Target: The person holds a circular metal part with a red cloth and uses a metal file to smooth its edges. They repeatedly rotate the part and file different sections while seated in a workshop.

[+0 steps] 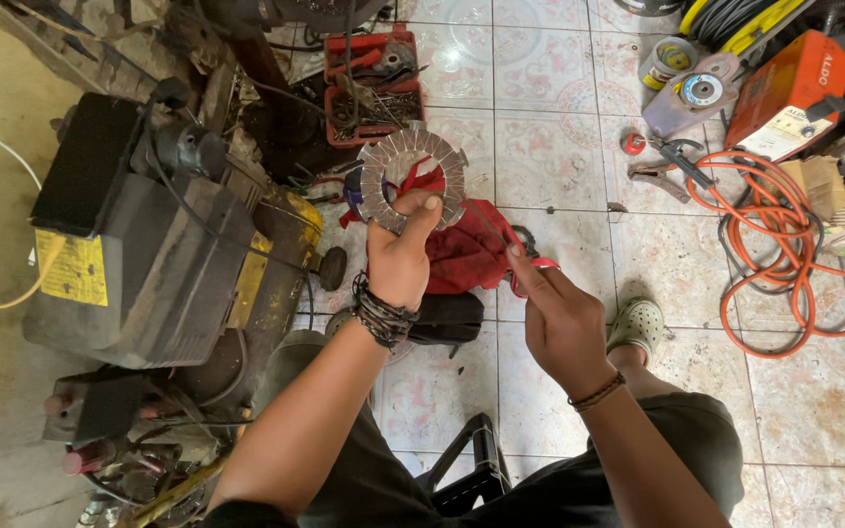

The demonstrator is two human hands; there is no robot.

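1. The left hand (399,256) is raised in front of the person, wrist banded with dark bracelets, fingers closed on the lower rim of a toothed metal ring (413,180); the thumb presses the near face, and the ring stands upright above the fingertips.
2. Behind the ring, just past those fingers, lies a red cloth (466,249) on the tiled floor (540,108), and further out a red parts tray (374,86) full of small hardware.
3. Left of the left hand, close by, stands a black engine housing (139,235) with a yellow label; little room on that side.
4. The right hand (561,318) is held lower and nearer the body, well apart from the ring, loosely curled with the forefinger pointing up and out; it grasps nothing that can be seen.
5. Right of its fingers the tiles are open as far as a green clog (637,324), then a coiled orange hose (784,254).
6. Beyond the hose sits an orange machine box (784,93).
7. Below both forearms, a black stool (471,469) between the knees.
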